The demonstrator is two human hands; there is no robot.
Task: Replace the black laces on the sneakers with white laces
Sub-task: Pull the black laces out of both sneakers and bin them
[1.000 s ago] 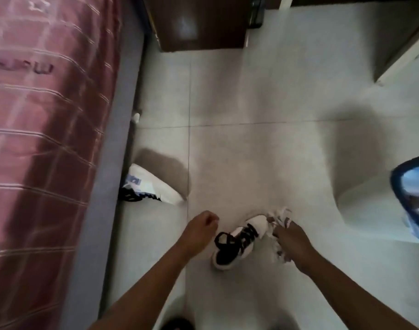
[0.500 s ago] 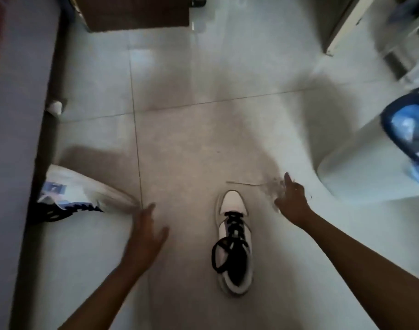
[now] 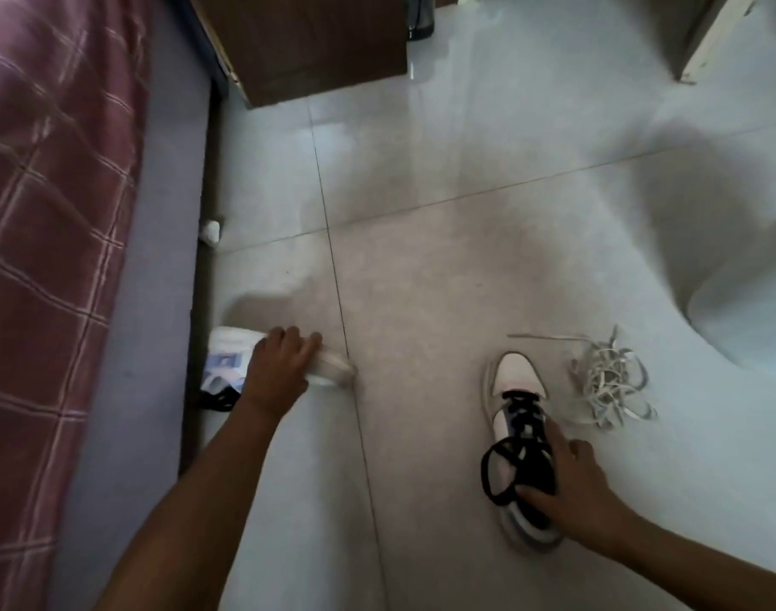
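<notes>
Both hands down on the tiled floor (image 3: 465,169), one per sneaker. Left hand (image 3: 280,372) lies over the left sneaker (image 3: 329,374), which sits on its side near the floor's left edge, just beside the bed frame (image 3: 201,302); fingers curl over the top of the shoe, apparently gripping it. Its black lace (image 3: 221,396) spills out at the heel end. Right hand (image 3: 571,487) grips the right sneaker (image 3: 516,390) at the collar, thumb across the opening, fingers wrapped down the shoe's right side. That shoe stands upright on its sole, toe pointing away, black laces (image 3: 514,434) still threaded, with a loose loop hanging off the left side. White laces (image 3: 609,381) lie in a loose tangle on the floor just beside the right sneaker's toe, touched by neither hand; one end trails off straight to the left. Bed with a red plaid cover (image 3: 46,213) fills the left edge; a dark wooden cabinet (image 3: 307,41) stands at the far edge.
</notes>
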